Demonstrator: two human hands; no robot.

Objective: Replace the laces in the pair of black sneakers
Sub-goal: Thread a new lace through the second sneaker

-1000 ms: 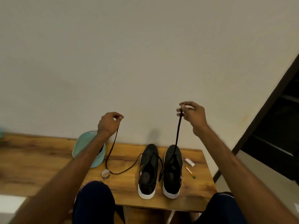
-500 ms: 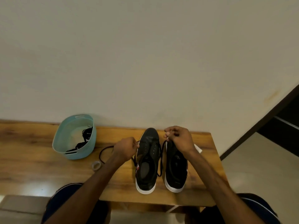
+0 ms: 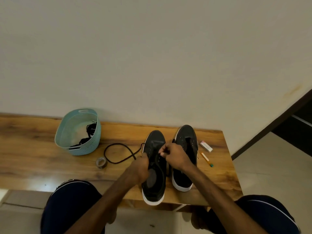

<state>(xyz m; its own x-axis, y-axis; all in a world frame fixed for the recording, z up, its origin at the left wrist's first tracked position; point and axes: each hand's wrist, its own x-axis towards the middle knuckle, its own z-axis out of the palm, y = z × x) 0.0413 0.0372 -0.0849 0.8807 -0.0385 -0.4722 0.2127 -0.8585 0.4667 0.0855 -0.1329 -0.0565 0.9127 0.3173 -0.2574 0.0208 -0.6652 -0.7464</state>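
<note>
Two black sneakers with white soles stand side by side on the wooden bench (image 3: 33,159), toes toward the wall. Over the left sneaker (image 3: 154,181) my left hand (image 3: 141,166) grips the shoe's left side and holds the black lace (image 3: 116,152), which loops out across the bench to the left. My right hand (image 3: 173,154) pinches the other lace end above the left sneaker's eyelets. The right sneaker (image 3: 186,137) stands partly behind my right hand and wrist.
A teal basket (image 3: 74,149) with more black laces in it stands at the left by the wall. A roll of tape (image 3: 101,162) lies in front of it. Right of the shoes lie a small white box (image 3: 206,146) and an orange stick (image 3: 206,159). My knees are below the bench.
Both hands came down from holding the lace ends high in the air to the left sneaker. The lace now lies slack in a loop on the bench. The camera tilted downward.
</note>
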